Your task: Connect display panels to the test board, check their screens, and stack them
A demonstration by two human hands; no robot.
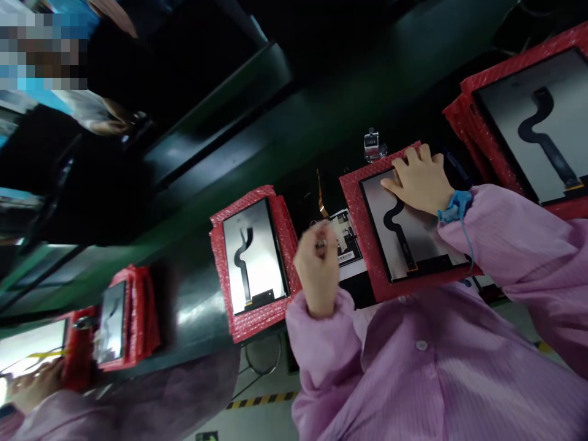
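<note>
Bench: the dark green bench (188, 288) carries all these things. Its surface looks smooth, so a pushed stack might slide.
Right stack: the panel stack on red wrap (498, 138) lies at 2 o'clock from the middle panel. The right sleeve (519, 226) is near it, and a careless elbow could disturb its layers.
Middle panel: the middle panel (376, 199) rests on red bubble wrap (361, 214), between 2 and 3 o'clock from the left hand. Too much pressure at one spot could crack or mark it.
Left stack: another panel stack (257, 251) is at 9 o'clock from the left hand. A wide swing of that hand may strike its edge.
Right hand: the right hand (421, 180) lies flat with fingers spread on the middle panel's upper part, gripping nothing.
Left hand: the left hand (320, 263) is curled and blurred; I cannot tell if it holds something.
Black ribbon: the curved black ribbon (395, 223) begins beneath the right hand; a sideways slide could crease it.
Copper strip: the thin copper strip (320, 199) at 12 o'clock from the left hand could bend if caught.
Wrist cord: the blue cord (467, 236) hangs over the panel and might snag its corner.
</note>
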